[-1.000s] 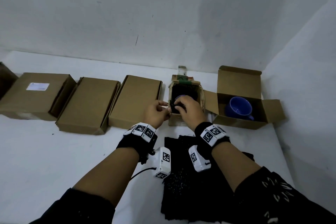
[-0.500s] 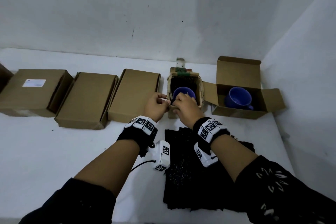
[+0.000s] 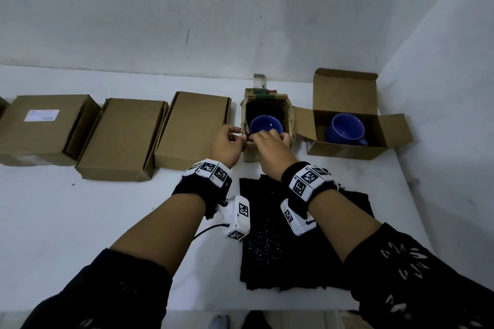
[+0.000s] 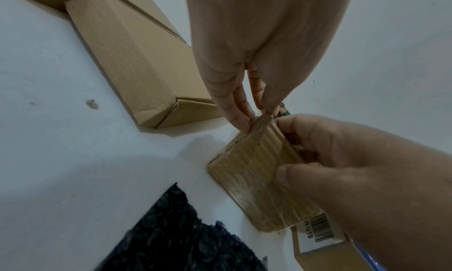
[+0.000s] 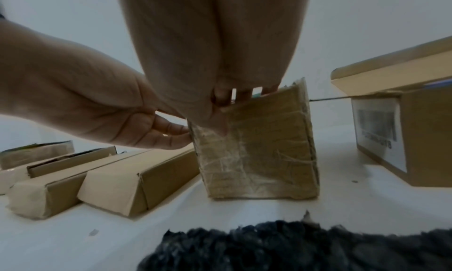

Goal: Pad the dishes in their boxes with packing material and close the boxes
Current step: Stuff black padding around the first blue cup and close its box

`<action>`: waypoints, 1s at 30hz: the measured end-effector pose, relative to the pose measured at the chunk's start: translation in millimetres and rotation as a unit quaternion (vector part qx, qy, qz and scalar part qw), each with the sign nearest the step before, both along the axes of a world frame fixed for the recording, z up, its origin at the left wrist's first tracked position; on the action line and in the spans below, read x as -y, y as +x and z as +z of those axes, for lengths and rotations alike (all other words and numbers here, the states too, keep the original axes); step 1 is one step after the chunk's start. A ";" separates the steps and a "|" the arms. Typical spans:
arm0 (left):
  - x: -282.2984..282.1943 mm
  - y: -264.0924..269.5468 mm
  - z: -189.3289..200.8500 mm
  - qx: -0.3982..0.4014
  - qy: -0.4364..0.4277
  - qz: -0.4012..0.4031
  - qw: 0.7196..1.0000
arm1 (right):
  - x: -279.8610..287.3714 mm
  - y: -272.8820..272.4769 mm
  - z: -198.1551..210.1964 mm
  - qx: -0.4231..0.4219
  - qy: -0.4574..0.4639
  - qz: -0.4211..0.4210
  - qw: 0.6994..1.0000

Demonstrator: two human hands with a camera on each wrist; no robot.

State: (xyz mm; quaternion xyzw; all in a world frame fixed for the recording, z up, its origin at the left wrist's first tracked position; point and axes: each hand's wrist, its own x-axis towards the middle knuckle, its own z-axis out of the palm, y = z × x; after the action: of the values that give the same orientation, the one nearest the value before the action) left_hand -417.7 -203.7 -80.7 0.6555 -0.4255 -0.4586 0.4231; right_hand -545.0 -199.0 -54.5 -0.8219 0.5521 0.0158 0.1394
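A small taped cardboard box (image 3: 250,153) stands open at the table's middle back, holding a blue cup (image 3: 266,123) with black padding (image 3: 263,109) lining its inside. My left hand (image 3: 239,135) pinches the box's near left corner (image 4: 254,168). My right hand (image 3: 270,137) grips the near wall, thumb on the outside (image 5: 217,124) and fingers over the rim. To its right is a larger open box (image 3: 347,151) holding a blue mug (image 3: 347,127) with no padding visible. A stack of black bubble-wrap sheets (image 3: 280,243) lies on the table under my wrists.
Three closed cardboard boxes (image 3: 192,128) (image 3: 123,136) (image 3: 45,125) lie in a row left of the small box. White walls stand close behind and on the right. The table's near left part (image 3: 80,222) is bare white.
My right hand has drawn back from inside the small box to its near rim, uncovering the blue cup. The left hand stays at the near left corner.
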 end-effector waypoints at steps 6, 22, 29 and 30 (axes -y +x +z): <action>-3.4 -1.2 8.9 0.029 0.020 -0.005 0.999 | -0.8 -12.1 25.9 0.019 0.127 -0.002 0.992; -89.8 -69.8 1.9 0.457 -0.033 -0.394 0.797 | -144.8 -124.3 -11.8 0.110 0.119 -0.361 0.918; -99.2 -80.4 3.2 0.486 -0.077 -0.377 0.785 | -174.5 -113.8 -37.1 0.120 0.029 -0.362 0.924; -100.6 -80.6 3.3 0.480 -0.087 -0.374 0.789 | -176.8 -112.8 -37.5 0.123 0.019 -0.367 0.922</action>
State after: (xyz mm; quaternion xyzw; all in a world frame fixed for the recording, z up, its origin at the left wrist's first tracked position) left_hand -498.4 -103.0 -77.4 0.5408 -0.8241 -0.1682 0.0150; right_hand -657.8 -22.2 -92.1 -0.5544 0.7929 -0.1275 0.2181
